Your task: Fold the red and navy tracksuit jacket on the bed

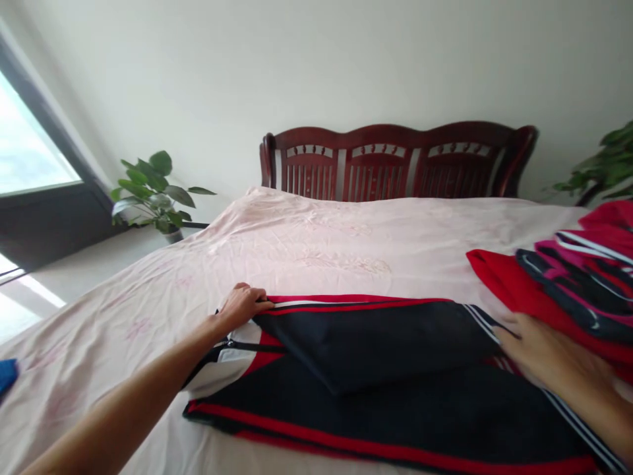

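Navy-and-red track jacket (pixel 376 369) lay on the pink bedsheet (pixel 306 244), left hand (pixel 242 305) pinching its far folded corner, right hand (pixel 544 353) pressing flat and ungrasping opposite; the slick sleeve fold between them risked sliding apart.

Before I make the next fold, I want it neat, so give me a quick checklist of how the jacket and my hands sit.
1. Left hand on the jacket's left edge: ok.
2. Right hand on its right end: ok.
3. Sleeve folded across the body: ok.
4. Jacket lying flat on the bedsheet: ok.
5. Zipper fully shut: cannot tell.
6. Red clothes pile apart from the jacket: not ok, it lies right against it.
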A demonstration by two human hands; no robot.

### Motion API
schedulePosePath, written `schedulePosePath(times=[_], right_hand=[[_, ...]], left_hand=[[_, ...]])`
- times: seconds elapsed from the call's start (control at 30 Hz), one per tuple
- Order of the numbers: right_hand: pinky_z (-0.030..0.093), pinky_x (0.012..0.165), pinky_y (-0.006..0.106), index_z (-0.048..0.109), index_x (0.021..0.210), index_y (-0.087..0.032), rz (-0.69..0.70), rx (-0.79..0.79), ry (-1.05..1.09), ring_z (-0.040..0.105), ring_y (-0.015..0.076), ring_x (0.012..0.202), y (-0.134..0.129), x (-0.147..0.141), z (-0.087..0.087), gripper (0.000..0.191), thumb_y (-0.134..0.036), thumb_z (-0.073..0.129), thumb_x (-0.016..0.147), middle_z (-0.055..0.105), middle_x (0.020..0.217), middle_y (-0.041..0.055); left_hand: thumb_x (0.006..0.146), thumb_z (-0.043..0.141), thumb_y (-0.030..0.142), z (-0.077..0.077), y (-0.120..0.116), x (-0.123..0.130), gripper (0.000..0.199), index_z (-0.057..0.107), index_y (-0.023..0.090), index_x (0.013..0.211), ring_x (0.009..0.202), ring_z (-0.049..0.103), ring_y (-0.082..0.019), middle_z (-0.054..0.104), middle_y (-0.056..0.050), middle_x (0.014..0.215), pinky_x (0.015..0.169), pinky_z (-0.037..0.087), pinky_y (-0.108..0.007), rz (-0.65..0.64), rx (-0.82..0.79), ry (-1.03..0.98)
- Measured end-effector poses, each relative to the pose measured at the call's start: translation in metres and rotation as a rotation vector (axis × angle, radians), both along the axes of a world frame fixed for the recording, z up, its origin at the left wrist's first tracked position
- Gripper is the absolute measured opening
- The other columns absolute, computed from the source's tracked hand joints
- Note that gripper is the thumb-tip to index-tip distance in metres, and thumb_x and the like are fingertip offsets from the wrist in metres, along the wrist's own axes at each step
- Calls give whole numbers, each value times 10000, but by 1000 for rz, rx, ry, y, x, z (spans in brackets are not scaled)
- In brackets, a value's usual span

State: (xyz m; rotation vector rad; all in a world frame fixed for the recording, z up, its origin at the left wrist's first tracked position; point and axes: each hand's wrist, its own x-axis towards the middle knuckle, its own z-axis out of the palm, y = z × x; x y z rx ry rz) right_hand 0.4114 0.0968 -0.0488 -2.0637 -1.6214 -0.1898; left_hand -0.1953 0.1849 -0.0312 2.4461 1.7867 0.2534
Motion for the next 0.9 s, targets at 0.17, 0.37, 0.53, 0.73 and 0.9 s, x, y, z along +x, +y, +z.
schedulePosePath(times=[0.17,0.37,0.53,0.73,0.9], right_hand=[[401,1032,531,564,1338,-208,225,49,-352,528,362,1233,0,-70,23,536,-492,364,930,582,1370,142],[244,1157,560,532,1417,-187,330,-8,-423,309,336,1452,-1,-100,-35,536,-365,336,950,467,1514,124],[243,1163,555,514,1440,-223,286,-38,-448,278,315,1473,-4,-97,-45,529,-350,350,953,428,1547,95],[238,1172,539,525,1429,-211,220,-64,-459,303,306,1463,-4,-107,-39,529,-374,342,960,427,1547,107],[244,1169,550,515,1437,-215,188,-115,-453,293,305,1467,-5,-110,-35,534,-377,348,956,425,1550,96]], left_hand=[[908,529,570,0,5,0,396,696,220,824,762,634,-200,698,-22,716,803,395,-303,4,39,17],[941,523,438,-4,13,0,288,692,205,921,913,641,-243,728,-67,868,1014,346,-399,62,108,79],[916,496,204,9,6,16,261,682,208,1100,1132,586,-298,694,-118,1139,1158,151,-559,192,179,57],[998,421,401,23,-67,88,358,643,280,1251,1188,593,-232,678,-69,1254,1114,343,-395,-40,139,-90],[957,404,617,-14,-125,138,623,427,308,1498,1451,332,-391,410,-154,1559,1145,243,-655,-176,9,-144]])
